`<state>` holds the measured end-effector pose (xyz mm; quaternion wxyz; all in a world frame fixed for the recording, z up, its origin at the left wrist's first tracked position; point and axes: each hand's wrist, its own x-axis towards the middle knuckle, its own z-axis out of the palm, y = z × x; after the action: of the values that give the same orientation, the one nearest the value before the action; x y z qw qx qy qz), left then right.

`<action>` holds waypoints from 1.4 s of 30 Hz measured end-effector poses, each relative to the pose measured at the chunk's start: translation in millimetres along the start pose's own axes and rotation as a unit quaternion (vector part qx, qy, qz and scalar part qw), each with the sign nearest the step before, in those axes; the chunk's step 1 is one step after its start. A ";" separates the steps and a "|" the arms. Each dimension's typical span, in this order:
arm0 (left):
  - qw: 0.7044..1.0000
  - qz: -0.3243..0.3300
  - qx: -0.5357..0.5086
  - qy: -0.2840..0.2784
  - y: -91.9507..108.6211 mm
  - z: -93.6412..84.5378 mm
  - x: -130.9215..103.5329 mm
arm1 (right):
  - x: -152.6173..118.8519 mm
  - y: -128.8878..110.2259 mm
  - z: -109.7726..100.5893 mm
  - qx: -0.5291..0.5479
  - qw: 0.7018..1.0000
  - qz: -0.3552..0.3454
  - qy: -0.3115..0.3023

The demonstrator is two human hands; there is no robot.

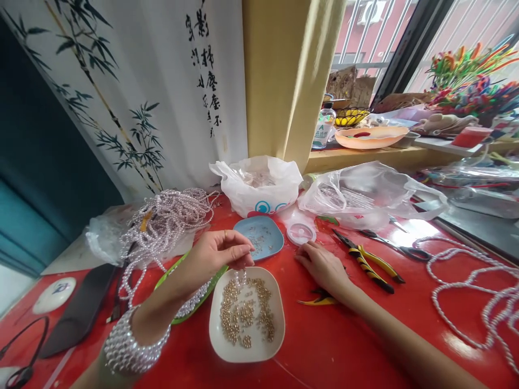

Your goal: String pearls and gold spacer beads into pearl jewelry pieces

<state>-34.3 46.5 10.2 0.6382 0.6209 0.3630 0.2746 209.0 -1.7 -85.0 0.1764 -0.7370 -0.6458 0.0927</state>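
My left hand [233, 251] is closed in a pinch on a short strand of clear beads [240, 279]. The strand hangs over a white dish [216, 346] that holds many small gold beads [230, 313]. A bracelet of woven pearly beads [132, 346] circles my left wrist. Palm down on the red table, my right hand [324, 269] rests with its fingers loosely bent, close to a round clear container [301, 233]. Behind my left fingers sits a blue tray [272, 249] with small clear pieces. Beneath my left forearm, a green dish [217, 281] of pearly beads is partly hidden.
Yellow-and-black pliers [367, 265] and scissors [399, 249] lie right of my hand; another yellow-handled tool [318, 301] is partly under my wrist. Plastic bags [259, 189] line the back. Bead strands [166, 216] are heaped left, and a braided cord [450, 292] lies right.
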 end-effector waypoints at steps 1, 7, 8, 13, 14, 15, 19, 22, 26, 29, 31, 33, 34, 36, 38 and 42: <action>1.000 0.000 -0.003 0.002 -0.5 0.5 0.3 | -0.1 1.1 1.6 0.014 1.000 0.001 0.003; 0.999 -0.003 -0.042 0.011 -3.9 2.7 2.7 | -0.5 -10.2 -12.2 0.144 0.989 -0.032 0.014; 0.998 -0.008 -0.054 0.013 -4.8 2.7 3.0 | -0.6 -17.1 -18.7 0.176 0.983 -0.044 0.006; 0.993 -0.032 -0.112 0.031 -8.6 2.0 4.9 | -4.7 -59.8 -54.3 0.471 0.876 -0.072 -0.071; 0.992 -0.034 -0.119 0.034 -9.1 2.1 5.2 | -5.4 -67.1 -58.6 0.506 0.856 -0.069 -0.083; 0.991 -0.034 -0.126 0.038 -9.3 2.3 5.4 | -5.6 -73.3 -61.3 0.532 0.839 -0.064 -0.093; 0.989 -0.023 -0.142 0.043 -8.5 3.9 5.7 | -0.4 -89.0 -59.8 0.573 0.808 -0.039 -0.129; 0.988 -0.007 -0.143 0.055 -6.1 5.0 5.1 | 5.5 -95.8 -55.3 0.574 0.804 -0.027 -0.152; 0.987 0.011 -0.139 0.080 -2.7 5.1 4.1 | 8.1 -102.4 -49.9 0.583 0.793 -0.019 -0.174; 0.988 0.012 -0.125 0.091 -2.0 4.5 4.6 | 6.7 -104.8 -46.5 0.572 0.795 -0.023 -0.199; 0.989 0.009 -0.115 0.093 -2.4 4.5 5.3 | 4.8 -105.3 -46.5 0.560 0.800 -0.026 -0.212; 0.990 0.006 -0.110 0.091 -3.1 4.9 5.8 | 2.7 -105.4 -48.7 0.555 0.803 -0.027 -0.216; 0.990 0.005 -0.112 0.089 -3.4 5.2 5.9 | 1.7 -105.4 -50.2 0.555 0.803 -0.028 -0.213; 0.989 0.003 -0.117 0.088 -4.0 5.9 5.7 | -0.1 -105.5 -52.7 0.558 0.805 -0.030 -0.200; 0.989 0.000 -0.121 0.089 -4.3 6.5 5.5 | -1.3 -105.6 -53.8 0.560 0.807 -0.031 -0.185; 0.987 -0.005 -0.130 0.091 -4.7 7.0 6.0 | -2.9 -105.9 -51.5 0.562 0.810 -0.042 -0.160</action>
<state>-25.6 46.7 4.5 0.6794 0.5030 0.3840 0.3714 130.0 -0.8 2.3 0.4576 -0.4563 -0.5303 0.5488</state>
